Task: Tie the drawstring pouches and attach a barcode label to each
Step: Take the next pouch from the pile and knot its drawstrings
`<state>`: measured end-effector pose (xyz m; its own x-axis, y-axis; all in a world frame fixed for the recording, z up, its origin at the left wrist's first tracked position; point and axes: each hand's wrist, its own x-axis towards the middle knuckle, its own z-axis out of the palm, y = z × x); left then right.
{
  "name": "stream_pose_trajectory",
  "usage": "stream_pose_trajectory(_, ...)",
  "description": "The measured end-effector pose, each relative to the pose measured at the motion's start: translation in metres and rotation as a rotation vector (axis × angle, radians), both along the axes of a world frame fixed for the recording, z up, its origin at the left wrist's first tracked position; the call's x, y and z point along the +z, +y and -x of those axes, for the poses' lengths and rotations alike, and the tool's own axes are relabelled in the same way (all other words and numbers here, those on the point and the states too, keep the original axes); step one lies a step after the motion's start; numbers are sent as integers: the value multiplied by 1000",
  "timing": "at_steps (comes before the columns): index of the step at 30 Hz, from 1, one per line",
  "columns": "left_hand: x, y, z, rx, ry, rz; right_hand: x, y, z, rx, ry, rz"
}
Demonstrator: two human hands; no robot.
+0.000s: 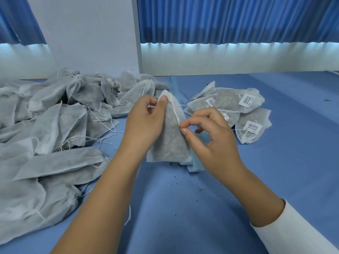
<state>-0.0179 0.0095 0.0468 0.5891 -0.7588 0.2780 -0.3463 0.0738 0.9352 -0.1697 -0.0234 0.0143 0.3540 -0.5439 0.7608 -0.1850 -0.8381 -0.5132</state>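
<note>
Your left hand (145,123) pinches the gathered top of the pouch (168,142) standing at frame centre on the blue table (183,208); your right hand (211,136) pinches its drawstring (175,111). Labelled pouches (236,105) lie upper right.

The pouch (168,140) is of thin non-woven fabric, grey-white, matt and slightly fuzzy, and the dark filling shows through it. Its drawstring (175,110) is a thin white twisted cord. The barcode labels (246,100) look like smooth white paper. The table (183,208) has a matt blue surface. The curtains (220,19) are pleated blue cloth.
</note>
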Motion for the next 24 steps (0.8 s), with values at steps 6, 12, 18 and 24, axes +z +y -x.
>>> stream_pose_trajectory(6,10,4,5,-73,206,-11,1,0,0,-41,-36,-33)
stream_pose_trajectory(12,17,13,5,-316,329,-92,4,-1,1,-25,-38,-81)
stream_pose_trajectory(18,10,8,4,-174,220,-73,10,-3,6,42,-42,-221)
stream_pose_trajectory(24,6,6,-12,-35,221,-58,17,-27,30,57,200,-770)
